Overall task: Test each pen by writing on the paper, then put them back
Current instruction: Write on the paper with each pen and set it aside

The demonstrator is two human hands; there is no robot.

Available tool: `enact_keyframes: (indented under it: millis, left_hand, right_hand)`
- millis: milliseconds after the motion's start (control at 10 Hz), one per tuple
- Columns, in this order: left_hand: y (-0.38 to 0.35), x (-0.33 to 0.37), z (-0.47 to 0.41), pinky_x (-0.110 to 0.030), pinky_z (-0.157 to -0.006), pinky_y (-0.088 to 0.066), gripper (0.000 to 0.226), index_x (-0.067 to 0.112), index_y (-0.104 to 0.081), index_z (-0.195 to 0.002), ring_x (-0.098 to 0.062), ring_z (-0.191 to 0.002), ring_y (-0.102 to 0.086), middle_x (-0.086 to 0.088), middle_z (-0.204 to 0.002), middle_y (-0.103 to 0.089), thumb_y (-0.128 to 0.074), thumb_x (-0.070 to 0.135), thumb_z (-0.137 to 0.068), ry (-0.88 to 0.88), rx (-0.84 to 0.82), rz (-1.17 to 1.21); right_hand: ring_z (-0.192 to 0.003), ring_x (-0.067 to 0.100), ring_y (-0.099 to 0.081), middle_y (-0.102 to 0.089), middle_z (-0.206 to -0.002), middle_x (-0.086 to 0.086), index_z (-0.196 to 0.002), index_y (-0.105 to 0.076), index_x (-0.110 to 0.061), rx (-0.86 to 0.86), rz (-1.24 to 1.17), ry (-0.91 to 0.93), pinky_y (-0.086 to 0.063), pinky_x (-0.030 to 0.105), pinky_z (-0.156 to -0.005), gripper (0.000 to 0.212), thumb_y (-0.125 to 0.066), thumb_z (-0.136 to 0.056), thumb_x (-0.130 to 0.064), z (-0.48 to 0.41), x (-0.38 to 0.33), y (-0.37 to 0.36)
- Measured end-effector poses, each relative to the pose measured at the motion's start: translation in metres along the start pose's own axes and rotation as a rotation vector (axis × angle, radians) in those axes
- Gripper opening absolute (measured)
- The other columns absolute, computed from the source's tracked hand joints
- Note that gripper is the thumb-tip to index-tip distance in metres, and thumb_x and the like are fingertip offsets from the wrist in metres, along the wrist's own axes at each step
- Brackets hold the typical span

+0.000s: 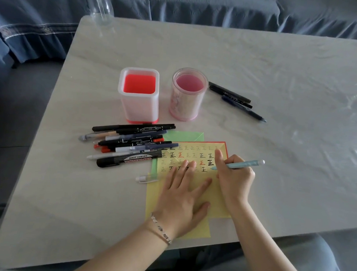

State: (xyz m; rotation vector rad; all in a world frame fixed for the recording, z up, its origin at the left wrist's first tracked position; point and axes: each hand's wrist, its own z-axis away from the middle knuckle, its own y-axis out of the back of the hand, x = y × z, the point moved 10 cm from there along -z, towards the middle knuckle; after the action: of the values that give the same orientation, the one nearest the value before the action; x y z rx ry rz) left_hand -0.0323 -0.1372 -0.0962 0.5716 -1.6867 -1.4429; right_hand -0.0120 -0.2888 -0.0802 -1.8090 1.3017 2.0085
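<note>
A: Surface and room?
B: Pale, marble-look table (pixel 258 67), glossy, with glare along its right side. Behind it is a sofa (pixel 199 7) under a blue-grey cover. A clear bottle (pixel 100 7) stands at the table's far left corner.

A: Holders?
B: Two, mid-table, upright, side by side and apart. The square holder (pixel 139 94) is white with a red inside; the round holder (pixel 187 94) is pink.

A: Pens?
B: A pile (pixel 130 145) lies in front of the square holder, some ends over the paper's left edge. Three dark pens (pixel 234 99) lie just right of the round holder. A clear cap (pixel 146 178) lies at the paper's left edge.

A: Paper?
B: Yellow sheet (pixel 156 196) near the front edge, with rows of black and red marks across its top. A green sheet (pixel 183 135) shows from beneath.

A: Hands?
B: Left hand (pixel 183 197) lies flat, fingers spread, pressing the yellow sheet. Right hand (pixel 235 178) pinches a blue pen (pixel 239 164), tip at the sheet beside the marks, barrel pointing right.
</note>
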Motion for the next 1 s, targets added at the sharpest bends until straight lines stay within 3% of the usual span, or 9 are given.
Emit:
enact_keyframes:
  millis: [100, 300, 600, 800, 1000]
  left_hand:
    - [-0.0006, -0.0005, -0.0002, -0.048, -0.104, -0.018, 0.050, 0.031, -0.051, -0.129, -0.035, -0.135, -0.030, -0.020, -0.142, -0.037, -0.034, 0.053, -0.087, 0.001, 0.001, -0.006]
    - [-0.0002, -0.0009, 0.0002, -0.047, -0.105, -0.017, 0.050, 0.032, -0.051, -0.129, -0.035, -0.134, -0.030, -0.020, -0.143, -0.038, -0.034, 0.053, -0.087, 0.004, 0.011, -0.012]
    - [-0.0002, -0.0009, 0.0000, -0.047, -0.104, -0.018, 0.050, 0.031, -0.051, -0.129, -0.035, -0.135, -0.030, -0.020, -0.143, -0.037, -0.034, 0.053, -0.087, 0.004, 0.011, -0.008]
    - [-0.0016, -0.0012, -0.0003, -0.048, -0.104, -0.018, 0.050, 0.032, -0.050, -0.130, -0.035, -0.135, -0.029, -0.020, -0.143, -0.036, -0.034, 0.053, -0.087, 0.005, 0.003, -0.001]
    - [0.0010, -0.0009, -0.0003, -0.047, -0.103, -0.019, 0.050, 0.033, -0.051, -0.129, -0.034, -0.134, -0.031, -0.019, -0.143, -0.038, -0.033, 0.053, -0.087, 0.010, 0.012, 0.001]
  right_hand:
    - [-0.044, 0.013, -0.044, -0.047, -0.041, -0.001, -0.047, -0.041, -0.016, 0.004, 0.039, 0.001, -0.034, 0.020, -0.047, 0.043, -0.066, -0.081, -0.023, 0.0005, -0.0003, 0.0008]
    - [-0.045, 0.008, -0.042, -0.041, -0.041, -0.003, -0.052, -0.047, -0.002, 0.018, 0.023, -0.020, -0.031, 0.016, -0.045, 0.034, -0.062, -0.081, -0.012, 0.0012, 0.0003, 0.0031]
    - [-0.041, 0.008, -0.035, -0.033, -0.037, -0.006, -0.045, -0.036, -0.014, -0.027, 0.015, -0.079, -0.027, 0.016, -0.041, 0.040, -0.062, -0.075, -0.006, 0.0022, 0.0046, 0.0006]
    - [-0.045, 0.010, -0.036, -0.037, -0.043, 0.001, -0.048, -0.043, -0.009, -0.009, 0.011, -0.072, -0.029, 0.016, -0.043, 0.034, -0.062, -0.076, -0.008, 0.0018, 0.0029, 0.0014]
    - [-0.040, 0.003, -0.040, -0.043, -0.044, -0.008, -0.054, -0.046, -0.014, 0.033, -0.181, -0.096, -0.031, 0.012, -0.043, 0.034, -0.063, -0.084, -0.014, 0.0012, 0.0052, 0.0074]
